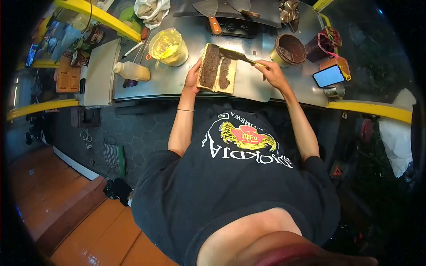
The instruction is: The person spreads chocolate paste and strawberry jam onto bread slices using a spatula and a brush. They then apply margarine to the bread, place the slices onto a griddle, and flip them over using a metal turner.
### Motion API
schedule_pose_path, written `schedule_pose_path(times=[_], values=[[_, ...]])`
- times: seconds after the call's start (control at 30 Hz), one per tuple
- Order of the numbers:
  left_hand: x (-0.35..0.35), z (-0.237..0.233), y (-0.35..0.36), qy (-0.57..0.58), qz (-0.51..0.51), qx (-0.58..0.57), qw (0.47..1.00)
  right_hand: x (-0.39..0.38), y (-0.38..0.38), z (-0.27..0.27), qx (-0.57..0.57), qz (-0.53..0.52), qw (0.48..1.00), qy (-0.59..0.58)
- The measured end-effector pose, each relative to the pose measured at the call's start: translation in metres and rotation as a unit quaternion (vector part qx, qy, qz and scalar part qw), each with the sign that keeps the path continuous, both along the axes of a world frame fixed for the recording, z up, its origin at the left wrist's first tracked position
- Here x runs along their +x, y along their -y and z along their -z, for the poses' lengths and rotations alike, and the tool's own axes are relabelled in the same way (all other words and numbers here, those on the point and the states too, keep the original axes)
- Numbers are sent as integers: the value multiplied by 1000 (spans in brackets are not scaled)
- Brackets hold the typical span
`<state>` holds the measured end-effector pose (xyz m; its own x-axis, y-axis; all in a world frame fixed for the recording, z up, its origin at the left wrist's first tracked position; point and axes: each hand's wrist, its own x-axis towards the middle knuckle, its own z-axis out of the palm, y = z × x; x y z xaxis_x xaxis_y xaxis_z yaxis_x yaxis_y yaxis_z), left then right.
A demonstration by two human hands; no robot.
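My left hand (192, 79) grips the left edge of a split-open loaf of bread (208, 68), its cut faces up. Dark brown spread covers most of the left half and a strip down the right half. My right hand (273, 73) is closed around the yellow handle of a spreading knife (239, 56). Its dark, smeared blade lies over the upper part of the bread. To the right of the bread stands a tub (288, 49) coated inside with brown spread. A yellow-smeared pitcher (169, 48) is on the left.
A squeeze bottle (133, 71) lies left of the pitcher. Two scrapers, one with an orange handle (215, 25), rest at the back. A phone (328, 76) with a lit screen and a red-stained container (320, 46) are at the right. Yellow frame bars (372, 111) border the counter.
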<state>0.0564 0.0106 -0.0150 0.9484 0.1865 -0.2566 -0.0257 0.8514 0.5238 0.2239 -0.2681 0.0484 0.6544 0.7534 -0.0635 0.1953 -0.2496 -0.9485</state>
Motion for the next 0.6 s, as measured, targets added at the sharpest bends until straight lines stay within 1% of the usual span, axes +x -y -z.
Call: schedule_pose_path(times=[0.07, 0.13, 0.17, 0.23, 0.27, 0.3, 0.33, 0.4, 0.43, 0.47, 0.53, 0.6], values=[[1, 7, -3, 21, 22, -41, 999, 4, -6, 4, -10, 6, 1000, -1], [1, 3, 0, 16, 22, -39, 999, -3, -13, 0, 11, -38, 997, 70], [1, 3, -1, 30, 32, -55, 998, -6, -12, -4, -19, -68, 997, 28], [0, 7, -4, 50, 40, -72, 995, -2, -6, -10, -24, -67, 997, 10], [-1, 9, -4, 46, 40, -73, 995, -1, -3, -10, -28, -64, 998, -4], [-1, 5, -1, 41, 34, -72, 996, 2, -4, -6, -37, -26, 999, 8], [1, 2, 1, 36, 30, -70, 996, 2, -5, 1, -40, -23, 999, 5], [1, -2, 3, 37, 44, -76, 995, -3, -15, 6, 63, -11, 988, 143], [1, -2, 2, 39, 43, -69, 996, -10, -13, 2, 45, -53, 986, 151], [1, -2, 1, 41, 41, -61, 996, -15, -8, -3, 46, -53, 986, 149], [2, -6, 3, 31, 32, -62, 997, -23, -3, -26, -53, -130, 982, 125], [4, -4, 3, 21, 27, -66, 997, -26, -2, -18, -41, -113, 985, 122]])
